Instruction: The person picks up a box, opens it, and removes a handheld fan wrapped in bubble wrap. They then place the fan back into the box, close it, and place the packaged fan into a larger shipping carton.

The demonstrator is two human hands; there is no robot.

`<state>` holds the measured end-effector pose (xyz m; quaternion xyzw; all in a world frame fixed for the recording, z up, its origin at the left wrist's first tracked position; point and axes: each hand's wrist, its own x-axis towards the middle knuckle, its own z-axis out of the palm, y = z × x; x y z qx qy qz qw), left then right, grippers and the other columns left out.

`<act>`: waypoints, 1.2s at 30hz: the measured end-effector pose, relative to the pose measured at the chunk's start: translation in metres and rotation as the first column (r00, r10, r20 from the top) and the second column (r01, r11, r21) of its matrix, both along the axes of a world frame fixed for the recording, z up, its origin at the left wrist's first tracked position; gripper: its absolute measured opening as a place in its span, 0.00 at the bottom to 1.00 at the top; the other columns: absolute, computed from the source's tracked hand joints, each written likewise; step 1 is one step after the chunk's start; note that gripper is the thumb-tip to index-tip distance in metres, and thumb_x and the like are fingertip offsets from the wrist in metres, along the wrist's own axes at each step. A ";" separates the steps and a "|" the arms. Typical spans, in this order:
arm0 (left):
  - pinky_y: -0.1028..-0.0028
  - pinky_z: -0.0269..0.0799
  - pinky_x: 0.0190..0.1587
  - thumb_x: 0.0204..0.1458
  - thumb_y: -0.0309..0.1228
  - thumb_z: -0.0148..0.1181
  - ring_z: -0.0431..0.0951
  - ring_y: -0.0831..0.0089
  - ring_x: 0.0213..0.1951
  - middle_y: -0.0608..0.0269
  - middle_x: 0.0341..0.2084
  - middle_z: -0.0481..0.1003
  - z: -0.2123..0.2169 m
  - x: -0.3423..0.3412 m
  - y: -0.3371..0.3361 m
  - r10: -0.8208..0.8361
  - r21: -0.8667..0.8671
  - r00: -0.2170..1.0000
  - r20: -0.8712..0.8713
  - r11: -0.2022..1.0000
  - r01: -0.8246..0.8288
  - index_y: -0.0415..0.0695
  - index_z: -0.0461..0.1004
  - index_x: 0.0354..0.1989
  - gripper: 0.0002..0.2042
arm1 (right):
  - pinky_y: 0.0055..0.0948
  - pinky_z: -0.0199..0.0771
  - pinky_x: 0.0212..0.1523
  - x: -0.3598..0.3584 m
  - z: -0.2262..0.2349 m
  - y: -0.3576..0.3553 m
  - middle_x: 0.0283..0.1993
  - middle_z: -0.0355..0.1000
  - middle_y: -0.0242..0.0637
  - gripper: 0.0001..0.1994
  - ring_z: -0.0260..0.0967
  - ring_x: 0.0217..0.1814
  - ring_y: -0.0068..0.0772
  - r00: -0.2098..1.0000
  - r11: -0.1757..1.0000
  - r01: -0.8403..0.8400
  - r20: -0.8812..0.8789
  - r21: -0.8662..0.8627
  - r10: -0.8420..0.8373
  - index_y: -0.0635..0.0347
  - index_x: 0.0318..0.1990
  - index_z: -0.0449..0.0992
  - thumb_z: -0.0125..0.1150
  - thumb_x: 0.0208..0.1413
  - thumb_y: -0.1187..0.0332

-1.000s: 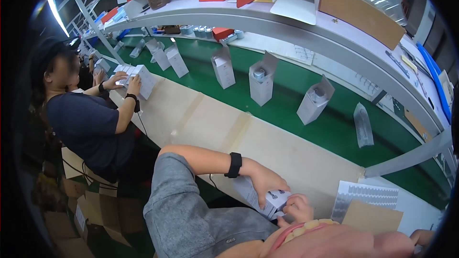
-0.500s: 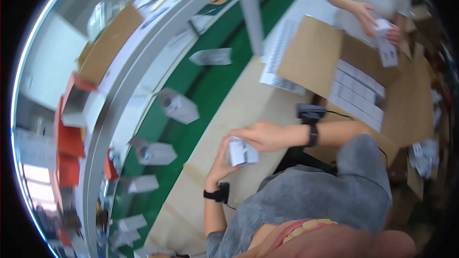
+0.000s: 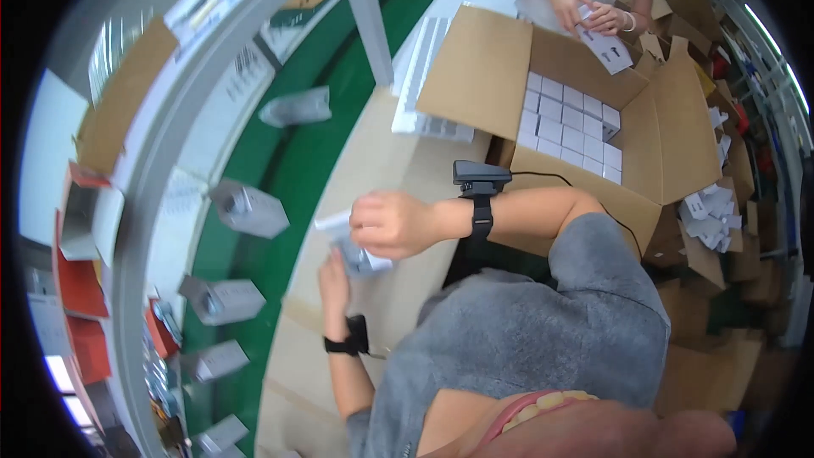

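Observation:
A small white box (image 3: 373, 266) is between my hands over the beige tabletop, with a pale flap (image 3: 333, 220) standing out from its far left end. My left hand (image 3: 334, 283) grips its near left side with bent fingers. Above it, my right hand (image 3: 392, 225) is curled closed against the box; its fingertips and anything in them are hidden, and the hand is slightly blurred. A black strap circles each wrist, and the right one carries a black device (image 3: 481, 173) with a cable.
A green conveyor belt (image 3: 292, 178) carries several opened white boxes (image 3: 253, 210) at left, beside a grey frame (image 3: 140, 178). At right stands a large carton (image 3: 475, 76) holding rows of white boxes (image 3: 549, 110). Beyond it, a co-worker's hands (image 3: 585, 17) hold a long white box (image 3: 606, 44).
My right hand has shifted from the box's right side to above it and curled in. A flap now shows at the far end. The whole view has swung, moving the surroundings leftward.

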<state>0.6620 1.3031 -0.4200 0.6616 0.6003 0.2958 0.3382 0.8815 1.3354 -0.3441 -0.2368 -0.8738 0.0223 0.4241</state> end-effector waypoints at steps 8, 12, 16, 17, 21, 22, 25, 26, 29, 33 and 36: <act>0.64 0.65 0.31 0.55 0.44 0.42 0.72 0.52 0.27 0.44 0.21 0.72 0.007 -0.015 0.025 0.080 0.065 0.997 0.014 0.995 -0.081 0.35 0.70 0.25 0.22 | 0.42 0.51 0.60 0.023 -0.030 0.005 0.56 0.59 0.41 0.30 0.54 0.59 0.44 0.821 0.987 -0.075 0.553 -0.145 0.143 0.55 0.52 0.63 0.64 0.35 0.71; 0.61 0.65 0.33 0.54 0.44 0.40 0.71 0.48 0.30 0.44 0.22 0.72 0.009 -0.011 0.016 0.072 0.090 0.994 -0.076 0.994 -0.065 0.36 0.72 0.26 0.22 | 0.39 0.54 0.59 0.015 -0.019 0.007 0.56 0.59 0.41 0.29 0.53 0.59 0.44 0.807 0.973 -0.191 0.543 -0.131 0.231 0.56 0.52 0.64 0.63 0.37 0.71; 0.60 0.66 0.33 0.55 0.45 0.38 0.72 0.49 0.30 0.46 0.21 0.72 0.014 0.007 0.017 0.081 0.096 0.996 -0.047 0.992 -0.077 0.37 0.73 0.26 0.23 | 0.38 0.57 0.57 0.007 -0.018 0.018 0.54 0.60 0.41 0.24 0.54 0.59 0.44 0.749 0.951 -0.303 0.602 -0.062 0.278 0.57 0.48 0.66 0.62 0.39 0.71; 0.60 0.66 0.33 0.55 0.45 0.38 0.72 0.49 0.30 0.46 0.21 0.72 0.014 0.005 0.016 0.088 0.100 0.995 -0.050 0.992 -0.083 0.37 0.73 0.26 0.23 | 0.38 0.59 0.56 0.006 -0.019 0.019 0.54 0.60 0.41 0.22 0.55 0.59 0.44 0.719 0.942 -0.334 0.635 -0.043 0.284 0.57 0.46 0.67 0.62 0.40 0.71; 0.62 0.67 0.34 0.53 0.42 0.43 0.72 0.51 0.32 0.48 0.26 0.73 0.013 -0.002 0.006 0.096 0.036 0.989 -0.116 0.995 -0.092 0.38 0.73 0.30 0.19 | 0.35 0.64 0.50 0.026 -0.019 0.022 0.52 0.63 0.41 0.15 0.59 0.55 0.42 0.807 0.968 -0.249 0.559 0.032 0.190 0.59 0.40 0.69 0.61 0.42 0.70; 0.63 0.67 0.37 0.52 0.41 0.45 0.72 0.53 0.34 0.49 0.28 0.73 0.008 0.004 0.005 0.180 0.201 0.973 -0.145 0.968 -0.149 0.38 0.73 0.32 0.17 | 0.35 0.64 0.50 0.032 -0.028 0.023 0.52 0.63 0.41 0.15 0.59 0.55 0.42 0.811 0.968 -0.249 0.552 0.030 0.192 0.59 0.40 0.69 0.61 0.42 0.70; 0.64 0.66 0.41 0.49 0.38 0.50 0.72 0.56 0.38 0.52 0.32 0.73 0.012 0.020 0.000 0.352 0.538 0.925 -0.142 0.812 -0.227 0.40 0.72 0.35 0.14 | 0.32 0.68 0.44 0.041 -0.049 0.011 0.49 0.65 0.39 0.12 0.63 0.51 0.40 0.829 0.987 -0.148 0.535 -0.067 0.161 0.60 0.36 0.69 0.61 0.42 0.69; 0.62 0.64 0.44 0.47 0.36 0.51 0.71 0.58 0.40 0.53 0.34 0.73 0.020 0.024 -0.003 0.286 0.623 0.935 -0.210 0.776 -0.098 0.41 0.72 0.36 0.13 | 0.32 0.69 0.42 0.038 -0.053 0.005 0.48 0.65 0.39 0.11 0.64 0.49 0.39 0.873 0.988 -0.120 0.463 -0.101 0.153 0.60 0.35 0.69 0.61 0.42 0.70; 0.60 0.59 0.51 0.44 0.33 0.54 0.68 0.61 0.44 0.57 0.36 0.72 0.041 0.030 -0.013 0.196 0.749 0.908 -0.371 0.640 0.168 0.42 0.71 0.39 0.13 | 0.31 0.69 0.38 0.023 -0.044 -0.002 0.46 0.66 0.37 0.10 0.66 0.45 0.37 0.944 0.984 -0.089 0.301 -0.155 0.133 0.60 0.33 0.69 0.61 0.42 0.70; 0.53 0.51 0.55 0.42 0.31 0.55 0.65 0.63 0.47 0.62 0.34 0.71 0.039 0.023 -0.022 0.158 0.656 0.824 -0.545 0.692 0.301 0.44 0.72 0.33 0.09 | 0.30 0.69 0.35 -0.003 -0.019 0.006 0.41 0.67 0.36 0.07 0.65 0.40 0.35 0.854 0.982 -0.032 0.505 -0.184 0.122 0.60 0.30 0.70 0.58 0.42 0.73; 0.52 0.50 0.56 0.39 0.29 0.55 0.64 0.64 0.49 0.63 0.34 0.70 0.051 0.013 -0.035 0.166 0.530 0.731 -0.662 0.793 0.300 0.44 0.72 0.28 0.06 | 0.30 0.68 0.34 -0.027 0.000 0.006 0.37 0.67 0.34 0.07 0.63 0.36 0.35 0.864 0.964 -0.264 0.435 -0.035 0.253 0.60 0.31 0.70 0.55 0.40 0.75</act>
